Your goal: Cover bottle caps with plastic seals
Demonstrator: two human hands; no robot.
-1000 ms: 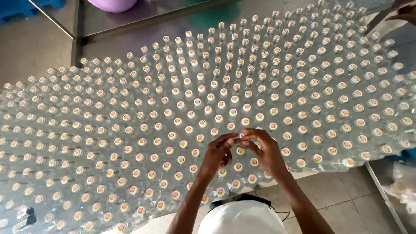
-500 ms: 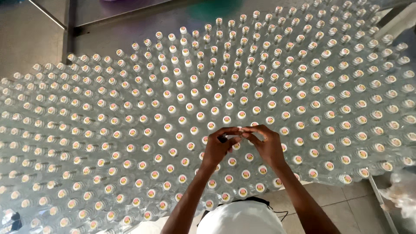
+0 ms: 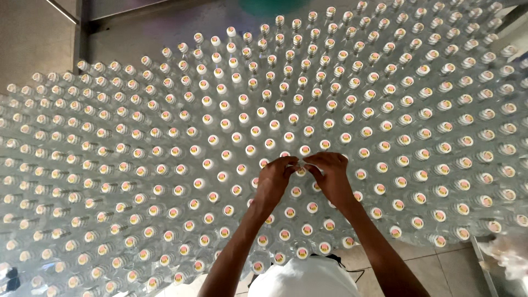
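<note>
Right under me is my white shirt (image 3: 303,279), and a bit of tiled floor (image 3: 434,264) shows beside it. My two arms reach up and away from me, over a big crowd of clear bottles (image 3: 165,165) that stand upright, close together, row after row. Each bottle has a small round cap with a pink and yellow spot on top.

My left hand (image 3: 275,180) and my right hand (image 3: 330,176) meet in the middle, just above the bottles. The fingertips of both hands come together at one cap (image 3: 300,168). My left thumb and first finger look pinched on it from the left. My right fingers curl in and pinch from the right. The cap is so small and so covered by my fingers that I cannot tell just how I grip it. It sits on a bottle a few rows in from my edge of the crowd.

At the far right, low down, there is some crumpled clear plastic (image 3: 509,253). Farther off, the bottles go on in rows to the back. Past them is a grey floor with a dark metal frame (image 3: 82,27) at the top left.
</note>
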